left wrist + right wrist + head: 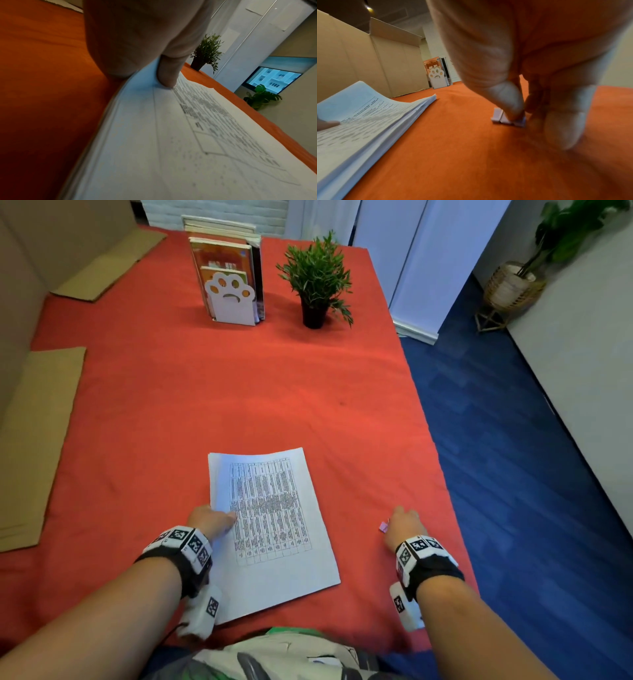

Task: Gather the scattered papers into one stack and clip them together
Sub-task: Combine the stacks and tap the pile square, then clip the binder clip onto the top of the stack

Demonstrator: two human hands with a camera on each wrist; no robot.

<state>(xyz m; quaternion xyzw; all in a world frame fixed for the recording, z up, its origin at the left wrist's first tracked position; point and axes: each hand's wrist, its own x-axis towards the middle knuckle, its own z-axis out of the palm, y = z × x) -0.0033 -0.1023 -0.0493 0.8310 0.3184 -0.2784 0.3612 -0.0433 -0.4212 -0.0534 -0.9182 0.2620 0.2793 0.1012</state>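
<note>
Under the left hand (pixel 209 520) lies the stack of papers (pixel 274 529), gathered on the red-covered bench (pixel 205 405); its thumb (pixel 167 73) presses on the top sheet while the fingers curl under the stack's near-left edge, lifting it slightly. Well to the right of that hand, the right hand (pixel 404 525) pinches a small pale purple clip (pixel 508 119) between thumb (pixel 508 102) and fingers, the clip touching the cloth, apart from the papers.
</note>
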